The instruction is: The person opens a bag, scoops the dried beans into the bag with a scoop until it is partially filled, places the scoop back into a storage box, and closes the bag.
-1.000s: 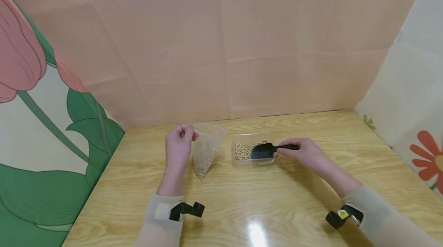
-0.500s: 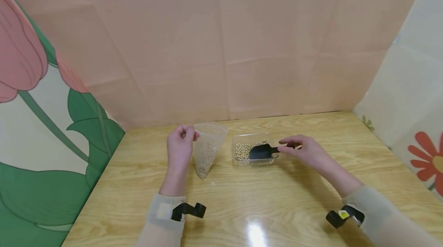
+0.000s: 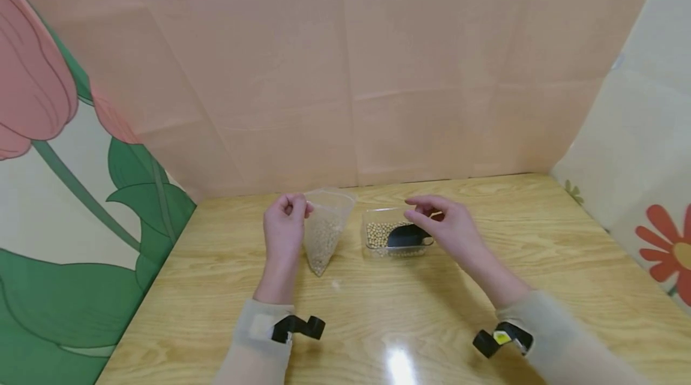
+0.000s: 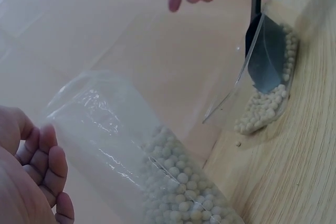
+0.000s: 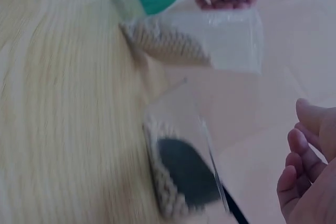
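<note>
My left hand (image 3: 285, 223) pinches the top edge of a clear plastic bag (image 3: 326, 235), which hangs with its pointed lower corner down at the tabletop. Pale round beans (image 4: 181, 182) fill its lower part. To the right is a clear rectangular container (image 4: 231, 100), also holding such beans. A black scoop (image 3: 405, 236) lies in it, blade down among the beans, its handle (image 4: 256, 1) sticking out over the end. My right hand (image 3: 447, 223) hovers above the container's right end, fingers loosely bent and holding nothing; the right wrist view shows it apart from the scoop.
Everything stands on a wood-grain table (image 3: 345, 319). Pink sheeting (image 3: 345, 73) hangs along its back edge. Flower-patterned panels border the left and right sides. One loose bean (image 4: 238, 144) lies on the table by the container.
My right hand has let go of the scoop's handle and moved left over the container; the scoop stays in the beans. My left hand has shifted slightly right with the bag.
</note>
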`<state>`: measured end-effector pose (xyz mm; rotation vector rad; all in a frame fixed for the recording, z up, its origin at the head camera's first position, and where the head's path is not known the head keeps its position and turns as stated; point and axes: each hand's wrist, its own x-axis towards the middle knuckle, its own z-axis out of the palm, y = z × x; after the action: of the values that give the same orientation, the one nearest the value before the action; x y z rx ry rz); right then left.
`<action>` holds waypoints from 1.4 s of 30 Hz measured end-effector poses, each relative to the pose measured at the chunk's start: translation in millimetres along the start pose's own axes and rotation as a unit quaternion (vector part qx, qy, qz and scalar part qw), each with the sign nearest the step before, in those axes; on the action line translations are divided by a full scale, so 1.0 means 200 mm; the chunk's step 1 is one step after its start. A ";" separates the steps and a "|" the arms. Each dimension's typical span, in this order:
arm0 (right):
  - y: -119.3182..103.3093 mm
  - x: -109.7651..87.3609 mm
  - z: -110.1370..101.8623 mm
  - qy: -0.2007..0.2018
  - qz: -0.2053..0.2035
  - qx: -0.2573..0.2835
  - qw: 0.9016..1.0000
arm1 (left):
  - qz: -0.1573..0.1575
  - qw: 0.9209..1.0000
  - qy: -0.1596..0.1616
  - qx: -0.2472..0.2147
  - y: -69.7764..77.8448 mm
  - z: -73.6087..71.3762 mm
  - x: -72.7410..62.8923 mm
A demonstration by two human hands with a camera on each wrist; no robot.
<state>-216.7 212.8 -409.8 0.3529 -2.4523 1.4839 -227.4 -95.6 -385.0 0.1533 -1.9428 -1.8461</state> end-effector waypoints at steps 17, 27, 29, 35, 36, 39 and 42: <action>-0.19 0.07 0.33 -0.055 0.018 0.112 0.992 | 0.011 1.000 0.000 -0.004 -0.01 0.02 0.00; -0.25 0.09 0.44 -0.073 0.013 0.142 0.987 | 0.001 1.000 0.003 0.003 -0.01 0.02 -0.01; -0.25 0.10 0.46 -0.077 0.015 0.145 0.986 | 0.002 1.000 0.005 0.002 -0.01 0.02 -0.01; -0.24 0.11 0.49 -0.076 0.022 0.149 0.986 | 0.003 1.000 0.006 -0.004 -0.01 0.03 -0.01; -0.24 0.12 0.49 -0.075 0.022 0.150 0.986 | 0.002 1.000 0.006 -0.003 -0.01 0.03 -0.01; -0.24 0.12 0.51 -0.073 0.019 0.157 0.985 | -0.003 1.000 0.007 0.000 -0.01 0.03 0.00; -0.24 0.11 0.52 -0.070 0.021 0.158 0.985 | -0.002 1.000 0.005 0.002 -0.01 0.03 0.00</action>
<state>-231.4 97.8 -409.5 0.4835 -2.3360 1.9330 -229.7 -89.8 -387.5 0.1671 -1.9420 -1.8409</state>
